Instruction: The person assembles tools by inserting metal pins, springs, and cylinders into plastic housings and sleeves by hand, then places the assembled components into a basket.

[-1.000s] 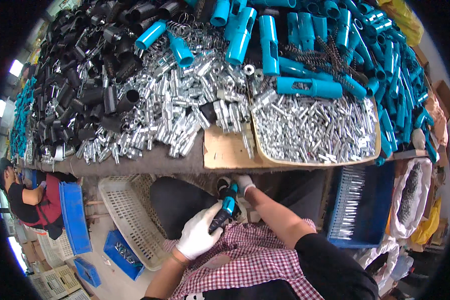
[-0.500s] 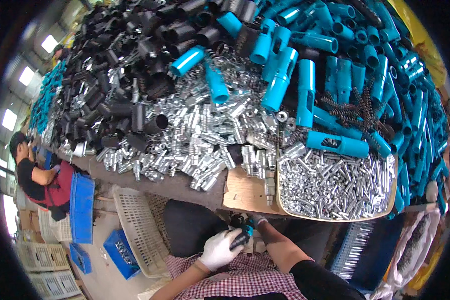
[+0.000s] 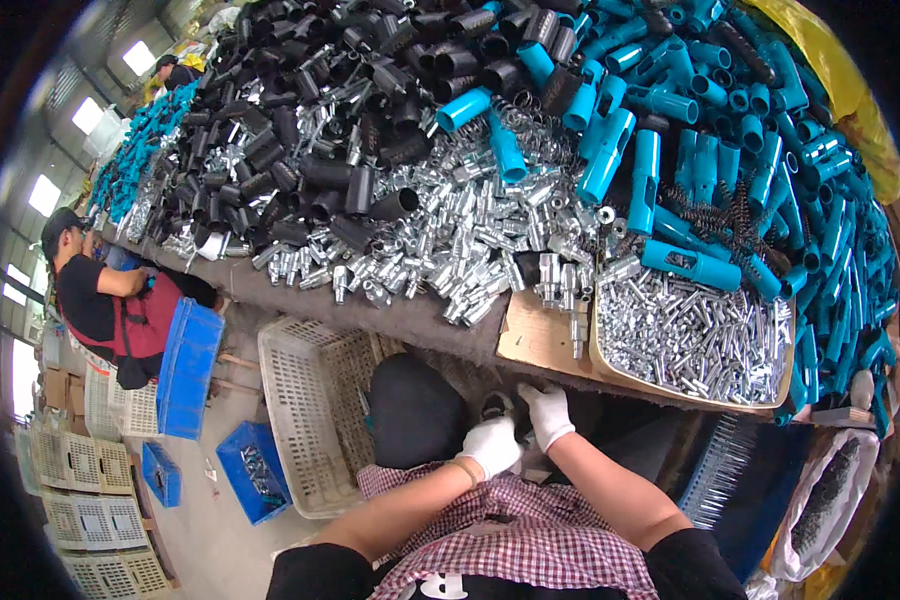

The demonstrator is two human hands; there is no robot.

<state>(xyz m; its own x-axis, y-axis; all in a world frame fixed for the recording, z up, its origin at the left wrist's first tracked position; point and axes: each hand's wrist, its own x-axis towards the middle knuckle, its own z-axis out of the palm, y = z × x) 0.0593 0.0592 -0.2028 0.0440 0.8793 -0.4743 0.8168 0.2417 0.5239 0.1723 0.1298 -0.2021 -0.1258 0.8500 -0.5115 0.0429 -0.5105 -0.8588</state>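
My left hand point(image 3: 493, 446), in a white glove, is low in front of the bench edge, above my checked apron point(image 3: 530, 530). Its fingers are curled closed. A small dark and silvery piece point(image 3: 496, 404) shows just beyond them, but its kind is unclear. Close by on the right, my right hand point(image 3: 547, 416), also gloved in white, reaches forward below the bench edge. Its fingertips bend away and are mostly hidden, so I cannot make out anything in it. A rounded black shape point(image 3: 417, 410) stands left of my hands.
On the bench lie heaps of black tubes point(image 3: 330, 180), silver metal fittings point(image 3: 460, 245) and teal slotted tubes point(image 3: 645, 180). A tray point(image 3: 595, 350) holds small pins. To the left are a cream crate point(image 3: 315, 480), a blue bin point(image 3: 250, 475) and a seated person point(image 3: 110, 300).
My view has shifted, so the bench sits higher and farther right. The black, teal-ended item in my left hand no longer shows clearly. My right hand has come more into sight.
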